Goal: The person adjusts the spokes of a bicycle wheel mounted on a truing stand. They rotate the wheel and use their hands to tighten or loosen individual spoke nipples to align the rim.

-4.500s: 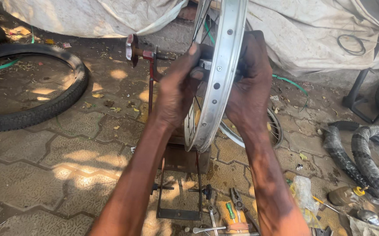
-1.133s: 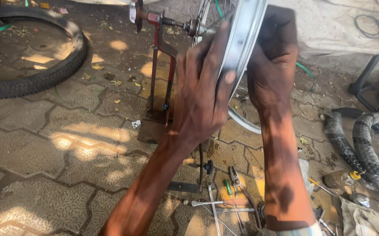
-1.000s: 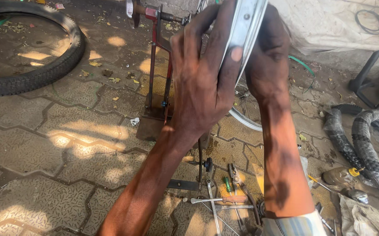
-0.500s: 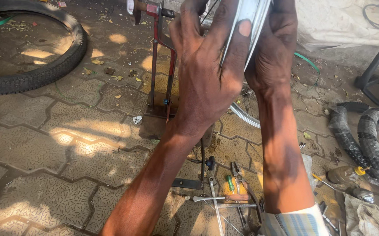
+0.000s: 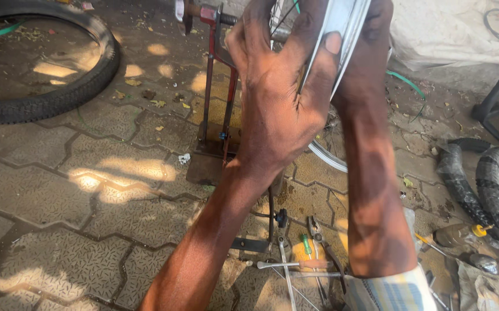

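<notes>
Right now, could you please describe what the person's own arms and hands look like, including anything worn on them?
Both hands are bare: no gloves, rings or watch show. The left hand and its forearm are uncovered down to the frame's bottom edge. The right hand is largely hidden behind the rim; near that arm's elbow sits a sleeve of pale cloth with blue and yellowish stripes.

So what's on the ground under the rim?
Under the rim, held by the left hand and right hand, lie paving stones, a red stand and pliers. The arms cover the ground directly below.
</notes>
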Demonstrator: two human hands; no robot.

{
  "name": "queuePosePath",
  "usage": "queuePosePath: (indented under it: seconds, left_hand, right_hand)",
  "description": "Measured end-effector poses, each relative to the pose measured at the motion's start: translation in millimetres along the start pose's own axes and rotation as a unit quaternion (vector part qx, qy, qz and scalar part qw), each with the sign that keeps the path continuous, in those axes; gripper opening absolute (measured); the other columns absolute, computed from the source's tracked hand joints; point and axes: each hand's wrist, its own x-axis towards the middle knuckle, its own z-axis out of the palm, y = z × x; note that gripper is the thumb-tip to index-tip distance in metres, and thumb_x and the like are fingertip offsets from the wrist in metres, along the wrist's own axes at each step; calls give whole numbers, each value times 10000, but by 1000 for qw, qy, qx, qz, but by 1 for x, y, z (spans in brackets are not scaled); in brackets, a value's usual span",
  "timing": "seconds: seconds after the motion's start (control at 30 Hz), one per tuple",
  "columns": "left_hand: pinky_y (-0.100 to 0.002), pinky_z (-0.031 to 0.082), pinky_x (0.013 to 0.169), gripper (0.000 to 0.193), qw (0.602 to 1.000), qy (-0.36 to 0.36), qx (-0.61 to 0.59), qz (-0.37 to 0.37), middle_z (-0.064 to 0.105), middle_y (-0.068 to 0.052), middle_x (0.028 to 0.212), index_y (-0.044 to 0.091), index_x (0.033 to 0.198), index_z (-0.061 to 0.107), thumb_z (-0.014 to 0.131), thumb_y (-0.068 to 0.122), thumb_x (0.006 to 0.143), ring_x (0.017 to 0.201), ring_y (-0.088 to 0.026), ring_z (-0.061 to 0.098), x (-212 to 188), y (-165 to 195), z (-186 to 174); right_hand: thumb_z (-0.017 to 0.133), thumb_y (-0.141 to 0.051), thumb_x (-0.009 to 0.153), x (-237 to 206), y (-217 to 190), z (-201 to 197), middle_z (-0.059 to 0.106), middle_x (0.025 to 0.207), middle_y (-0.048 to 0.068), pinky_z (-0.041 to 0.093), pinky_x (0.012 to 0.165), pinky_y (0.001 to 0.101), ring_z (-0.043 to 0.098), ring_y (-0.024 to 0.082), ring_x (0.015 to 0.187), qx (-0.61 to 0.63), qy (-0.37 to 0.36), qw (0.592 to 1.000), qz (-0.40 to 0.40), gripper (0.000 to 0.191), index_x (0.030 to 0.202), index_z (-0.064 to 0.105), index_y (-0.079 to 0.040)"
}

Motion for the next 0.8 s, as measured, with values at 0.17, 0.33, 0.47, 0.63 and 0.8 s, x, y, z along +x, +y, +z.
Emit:
queuePosePath:
  seconds: [0.17,0.33,0.47,0.63,0.8]
  left_hand:
    - [-472,257,1261,384,1000,14,1,16,385,-110,1604,240,1508,508,512,375,1149,1450,-213,357,2,2,1]
    - [-459,333,1185,417,999,17,-26,24,435,-168,1490,162,1502,480,469,388,1152,1400,-246,387,-9,4,-13]
    - [-409,492,945,446,1000,-22,-13,4,520,-149,1265,81,1468,550,483,357,1125,1135,-231,527,-25,8,-20]
    - [-289,599,742,382,994,-1,-113,3,562,-106,1155,53,1450,515,445,310,1176,951,-159,634,-30,1,-8]
    - [-295,609,748,307,990,20,-138,25,660,-111,1066,73,1386,548,476,282,1173,919,-143,674,-22,-4,2]
  right_hand:
    - [829,-120,862,3,-41,-1,721,1070,63,607,843,256,693,140,930,249,-65,951,171,460,1262,629,-12]
    - [815,16,1054,-1,-54,19,641,1133,47,544,889,260,613,140,999,56,-72,995,-38,381,1335,571,-62]
    - [674,-34,1060,-2,-53,19,696,996,85,547,737,260,664,159,861,8,-62,997,-54,258,1269,531,-81]
    - [580,-43,1066,4,-41,16,688,947,108,572,693,277,686,179,820,114,-79,990,-15,233,1291,547,-92]
    - [612,-115,1140,7,-33,8,668,991,116,590,762,291,661,189,863,202,-85,974,56,145,1266,583,-48]
